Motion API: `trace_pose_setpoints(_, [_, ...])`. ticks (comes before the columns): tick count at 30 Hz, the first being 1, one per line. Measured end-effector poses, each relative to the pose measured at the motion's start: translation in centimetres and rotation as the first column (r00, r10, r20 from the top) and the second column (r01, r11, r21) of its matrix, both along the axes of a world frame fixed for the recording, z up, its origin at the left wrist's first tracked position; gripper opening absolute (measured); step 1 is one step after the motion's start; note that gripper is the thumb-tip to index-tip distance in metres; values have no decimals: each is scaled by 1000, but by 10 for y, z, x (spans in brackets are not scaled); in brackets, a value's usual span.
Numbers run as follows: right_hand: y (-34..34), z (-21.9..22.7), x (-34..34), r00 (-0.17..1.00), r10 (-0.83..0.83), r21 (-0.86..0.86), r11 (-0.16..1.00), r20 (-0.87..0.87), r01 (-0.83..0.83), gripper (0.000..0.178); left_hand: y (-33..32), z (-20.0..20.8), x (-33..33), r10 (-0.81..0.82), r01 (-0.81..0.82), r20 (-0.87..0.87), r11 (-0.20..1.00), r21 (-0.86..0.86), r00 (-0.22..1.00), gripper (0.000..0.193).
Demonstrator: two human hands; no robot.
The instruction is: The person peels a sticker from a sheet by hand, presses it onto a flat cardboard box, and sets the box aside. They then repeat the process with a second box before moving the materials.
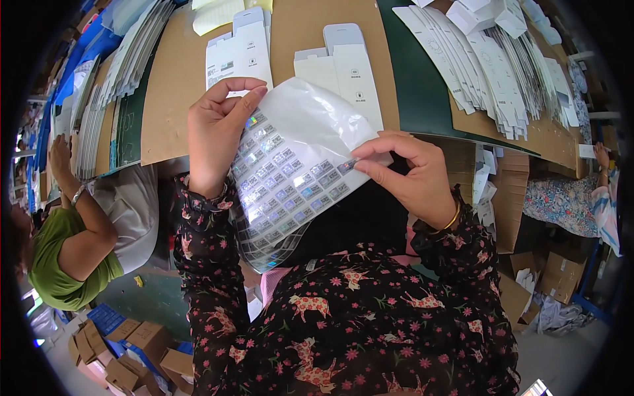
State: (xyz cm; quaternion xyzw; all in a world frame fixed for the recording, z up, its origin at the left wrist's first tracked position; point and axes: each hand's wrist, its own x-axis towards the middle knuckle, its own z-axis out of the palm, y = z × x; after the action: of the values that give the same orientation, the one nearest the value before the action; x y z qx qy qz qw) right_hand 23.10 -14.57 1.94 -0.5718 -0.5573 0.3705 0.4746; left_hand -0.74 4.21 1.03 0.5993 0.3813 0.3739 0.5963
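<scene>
A sheet of small silvery holographic stickers (281, 181) on clear and white backing is held up, tilted, above my lap. My left hand (221, 129) pinches its upper left edge between thumb and fingers. At the right edge my right hand (413, 175) has thumb and forefinger closed on the sheet beside a sticker; whether that sticker is lifted I cannot tell. The bare upper part of the backing is creased and shiny. Beyond it, a flat white carton (228, 58) bearing a small label lies at left, and a second white carton (353, 72) lies at right, partly covered by the sheet.
Brown cardboard (172, 99) covers part of the green table (422, 99). Stacks of flat white cartons stand at the right (485, 82) and left (135, 59). A person in green (72, 257) sits at left, another in floral clothing (561, 204) at right. Cardboard boxes (148, 336) lie lower left.
</scene>
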Motion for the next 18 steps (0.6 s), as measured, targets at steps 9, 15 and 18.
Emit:
trace_pose_setpoints(9, [1, 0, 3, 992, -8, 45, 999, 124, 2, 21, -2, 1, -3, -8, 8, -15, 1000, 1, 1000, 17])
trace_pose_setpoints(15, [2, -2, 3, 932, -18, 131, 991, 363, -31, 19, 0, 0, -4, -12, 12, -15, 1000, -3, 1000, 17])
trace_pose_setpoints(18, [0, -3, 1, 896, -99, 212, 977, 432, 6, 18, 1, -2, -2, -9, 9, -20, 1000, -13, 1000, 16])
